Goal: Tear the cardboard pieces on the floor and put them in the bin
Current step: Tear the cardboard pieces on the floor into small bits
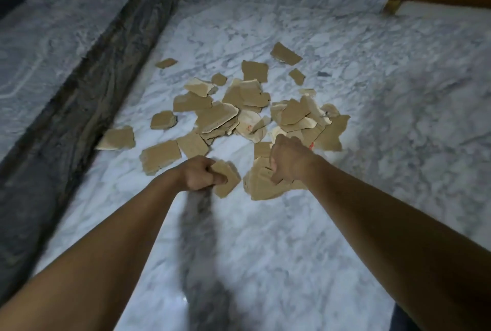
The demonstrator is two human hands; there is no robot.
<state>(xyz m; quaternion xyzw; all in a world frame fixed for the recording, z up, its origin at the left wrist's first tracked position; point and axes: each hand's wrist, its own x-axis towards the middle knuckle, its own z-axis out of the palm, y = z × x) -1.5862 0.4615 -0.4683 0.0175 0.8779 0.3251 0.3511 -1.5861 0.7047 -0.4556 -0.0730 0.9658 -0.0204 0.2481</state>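
Observation:
Several torn brown cardboard pieces (220, 115) lie scattered in a heap on the white marble floor (265, 251). My left hand (198, 175) grips a small cardboard piece (227, 179), thumb on top. My right hand (291, 160) grips a larger stack of cardboard pieces (265, 184) just to the right. A narrow gap separates the two held pieces, which are above the floor in front of the heap. No bin is in view.
A dark marble border strip (87, 107) runs along the left. A wooden furniture leg (393, 3) stands at the top right. A small dark scrap (324, 74) lies right of the heap.

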